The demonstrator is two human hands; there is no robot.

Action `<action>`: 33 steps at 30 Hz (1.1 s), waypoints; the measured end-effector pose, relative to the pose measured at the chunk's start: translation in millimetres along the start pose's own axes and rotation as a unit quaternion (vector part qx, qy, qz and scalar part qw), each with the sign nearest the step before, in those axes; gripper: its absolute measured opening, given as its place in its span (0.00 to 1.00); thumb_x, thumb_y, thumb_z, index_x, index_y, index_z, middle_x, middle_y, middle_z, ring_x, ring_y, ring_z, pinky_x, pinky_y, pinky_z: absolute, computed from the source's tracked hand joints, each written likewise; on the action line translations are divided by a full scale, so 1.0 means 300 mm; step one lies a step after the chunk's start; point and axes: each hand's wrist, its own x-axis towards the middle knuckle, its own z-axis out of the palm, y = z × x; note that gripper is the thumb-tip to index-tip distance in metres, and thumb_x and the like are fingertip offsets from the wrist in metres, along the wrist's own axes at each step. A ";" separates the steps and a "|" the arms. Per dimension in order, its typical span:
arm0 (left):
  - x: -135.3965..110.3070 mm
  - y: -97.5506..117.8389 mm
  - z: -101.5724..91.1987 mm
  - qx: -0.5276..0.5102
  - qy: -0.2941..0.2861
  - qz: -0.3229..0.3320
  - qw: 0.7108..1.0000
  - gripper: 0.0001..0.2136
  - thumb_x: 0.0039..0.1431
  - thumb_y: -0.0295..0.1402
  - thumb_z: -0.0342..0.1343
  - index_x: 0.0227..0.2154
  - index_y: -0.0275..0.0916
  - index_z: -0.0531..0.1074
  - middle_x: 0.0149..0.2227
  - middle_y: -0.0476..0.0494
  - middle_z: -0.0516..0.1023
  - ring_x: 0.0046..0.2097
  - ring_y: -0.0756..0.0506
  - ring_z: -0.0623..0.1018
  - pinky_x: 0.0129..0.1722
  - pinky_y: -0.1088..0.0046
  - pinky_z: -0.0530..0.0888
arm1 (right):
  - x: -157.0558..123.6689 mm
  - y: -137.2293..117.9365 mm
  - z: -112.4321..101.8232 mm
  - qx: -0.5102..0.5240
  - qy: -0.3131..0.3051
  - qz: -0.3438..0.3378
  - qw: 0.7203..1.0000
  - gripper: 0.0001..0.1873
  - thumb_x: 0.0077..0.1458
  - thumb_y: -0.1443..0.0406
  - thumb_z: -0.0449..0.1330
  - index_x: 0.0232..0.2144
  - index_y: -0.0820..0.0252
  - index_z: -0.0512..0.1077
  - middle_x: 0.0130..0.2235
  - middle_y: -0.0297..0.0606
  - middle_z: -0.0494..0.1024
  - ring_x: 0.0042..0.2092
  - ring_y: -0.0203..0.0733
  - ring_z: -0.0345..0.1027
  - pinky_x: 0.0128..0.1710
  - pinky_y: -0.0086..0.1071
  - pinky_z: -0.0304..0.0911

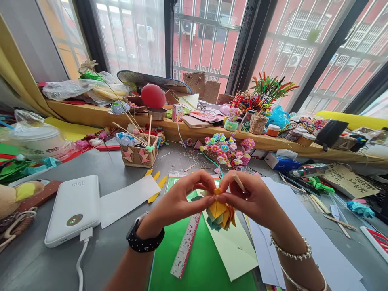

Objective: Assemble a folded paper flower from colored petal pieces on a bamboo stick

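Observation:
Both my hands meet over the middle of the grey table, pinching a folded yellow and orange paper flower. My left hand, with a black watch on its wrist, closes finger and thumb on the flower's top from the left. My right hand, with bracelets on its wrist, grips the same top from the right and also holds a thin wooden stick. Under the flower lie a green sheet, a pale green sheet and a patterned ruler.
A white power bank with a cable lies at the left beside a white paper. White sheets spread to the right. A small basket of sticks, paper flowers and craft clutter fill the back and the wooden window ledge.

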 end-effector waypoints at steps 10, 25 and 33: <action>0.003 -0.002 -0.003 -0.066 -0.030 -0.035 0.997 0.05 0.53 0.29 0.54 0.32 0.36 0.66 0.33 0.48 0.67 0.37 0.50 0.70 0.39 0.74 0.70 | -0.004 0.041 -0.007 0.146 -0.057 0.061 0.986 0.08 0.50 0.61 0.58 0.28 0.61 0.67 0.19 0.24 0.53 0.21 0.29 0.43 0.19 0.26 0.40; 0.007 -0.015 0.002 -0.015 0.009 -0.020 1.000 0.05 0.53 0.30 0.54 0.33 0.36 0.66 0.33 0.47 0.68 0.38 0.49 0.70 0.40 0.71 0.70 | 0.000 0.025 -0.005 0.051 -0.014 0.046 0.998 0.08 0.49 0.62 0.58 0.28 0.62 0.68 0.17 0.23 0.49 0.19 0.27 0.41 0.17 0.24 0.39; 0.015 -0.020 0.004 -0.013 0.041 -0.002 0.999 0.03 0.53 0.29 0.54 0.31 0.36 0.68 0.33 0.47 0.69 0.38 0.50 0.71 0.42 0.72 0.70 | 0.001 0.017 -0.004 -0.009 0.017 0.037 0.999 0.04 0.47 0.66 0.58 0.26 0.61 0.67 0.17 0.23 0.49 0.19 0.27 0.42 0.17 0.24 0.41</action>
